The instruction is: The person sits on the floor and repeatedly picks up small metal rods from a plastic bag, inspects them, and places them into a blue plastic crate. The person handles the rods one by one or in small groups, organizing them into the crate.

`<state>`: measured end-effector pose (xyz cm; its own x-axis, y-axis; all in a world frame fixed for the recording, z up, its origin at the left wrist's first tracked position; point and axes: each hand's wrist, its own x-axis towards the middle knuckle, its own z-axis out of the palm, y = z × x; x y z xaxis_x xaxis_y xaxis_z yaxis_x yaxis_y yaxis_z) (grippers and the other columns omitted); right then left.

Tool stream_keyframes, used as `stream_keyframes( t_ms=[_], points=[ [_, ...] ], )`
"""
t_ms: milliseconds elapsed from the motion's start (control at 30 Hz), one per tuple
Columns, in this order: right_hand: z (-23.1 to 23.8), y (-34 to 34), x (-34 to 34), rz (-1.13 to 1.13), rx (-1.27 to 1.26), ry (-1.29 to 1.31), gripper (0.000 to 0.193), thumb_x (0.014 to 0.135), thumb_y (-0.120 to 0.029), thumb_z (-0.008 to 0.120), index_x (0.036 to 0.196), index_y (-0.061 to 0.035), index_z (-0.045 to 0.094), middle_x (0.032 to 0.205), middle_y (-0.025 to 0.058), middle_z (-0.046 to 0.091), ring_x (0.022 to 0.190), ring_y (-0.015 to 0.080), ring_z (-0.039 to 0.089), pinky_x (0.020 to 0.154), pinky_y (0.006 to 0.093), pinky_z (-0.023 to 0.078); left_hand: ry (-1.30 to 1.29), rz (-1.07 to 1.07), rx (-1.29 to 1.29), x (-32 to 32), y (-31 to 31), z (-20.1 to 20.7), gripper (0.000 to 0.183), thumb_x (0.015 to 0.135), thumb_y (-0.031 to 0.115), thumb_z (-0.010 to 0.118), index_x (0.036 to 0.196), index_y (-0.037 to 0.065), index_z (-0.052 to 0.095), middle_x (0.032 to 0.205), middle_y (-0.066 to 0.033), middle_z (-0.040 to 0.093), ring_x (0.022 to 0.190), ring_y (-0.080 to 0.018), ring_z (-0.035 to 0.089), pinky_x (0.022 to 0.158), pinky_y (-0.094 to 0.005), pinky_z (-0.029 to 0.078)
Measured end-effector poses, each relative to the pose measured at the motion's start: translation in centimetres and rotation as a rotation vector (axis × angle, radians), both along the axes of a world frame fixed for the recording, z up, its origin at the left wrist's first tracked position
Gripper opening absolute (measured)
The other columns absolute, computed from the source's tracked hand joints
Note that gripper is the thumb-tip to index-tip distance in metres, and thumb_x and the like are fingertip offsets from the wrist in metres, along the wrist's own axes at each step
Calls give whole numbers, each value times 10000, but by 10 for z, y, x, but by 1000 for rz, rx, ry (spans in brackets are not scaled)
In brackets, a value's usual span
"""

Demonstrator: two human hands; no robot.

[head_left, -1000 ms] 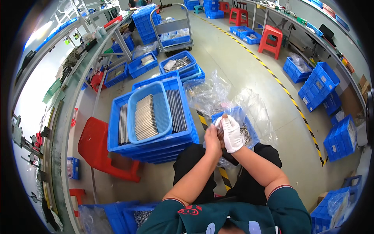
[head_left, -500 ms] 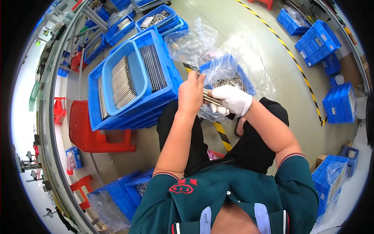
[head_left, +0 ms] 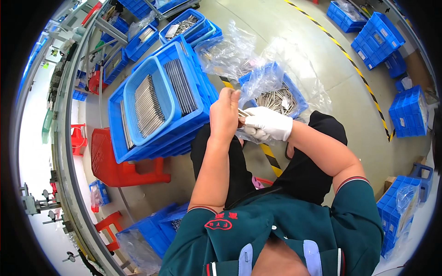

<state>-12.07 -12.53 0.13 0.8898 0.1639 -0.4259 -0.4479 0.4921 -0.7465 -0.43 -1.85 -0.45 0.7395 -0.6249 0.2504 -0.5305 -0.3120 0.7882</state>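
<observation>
My bare left hand [head_left: 224,114] is closed, with the ends of a few thin metal rods [head_left: 242,113] showing at its right side. My right hand [head_left: 268,124], in a white glove, closes around the same rods from the other side. Most of their length is hidden by the fingers. Just beyond the hands stands a blue bin [head_left: 301,102] with many loose metal rods [head_left: 275,100] lying in different directions. To the left, a light blue basket [head_left: 173,106] holds similar rods [head_left: 148,108] laid side by side; it rests in a large blue crate [head_left: 120,149].
Dark rods [head_left: 180,87] fill the crate beside the basket. Clear plastic bags [head_left: 230,50] lie around the bin. A red stool [head_left: 122,161] supports the crates at left. Other blue crates [head_left: 407,112] stand at right, past a black-and-yellow floor stripe [head_left: 357,83].
The rods between my hands show less of their length now, and my gloved fingers have shifted around them. The whole view has turned slightly, uncovering more of the bin.
</observation>
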Motion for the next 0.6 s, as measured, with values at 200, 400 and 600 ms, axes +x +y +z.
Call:
stream_keyframes(
  t_ms=[200,400,600],
  points=[
    [14,-13,-6,-168,-452,-124,271,923,-286,513,912,-27,592,615,-33,472,534,39,388,487,205,317,933,-113,-545,11,9,2,251,951,268,507,937,23,560,591,16,443,496,-69,378,464,-237,303],
    [14,-31,-10,-300,-330,-132,232,886,-280,558,823,-57,574,608,-24,484,481,45,385,420,213,296,1388,-336,-688,5,7,-11,259,962,245,473,991,6,568,658,-27,506,499,-99,400,493,-247,338],
    [1,-36,-6,-298,-339,-200,197,859,-251,589,789,-69,556,603,-23,494,460,44,387,400,208,287,1437,-358,-762,2,4,-12,258,963,228,472,1011,-8,567,684,-44,542,542,-115,444,537,-268,368]
  ],
)
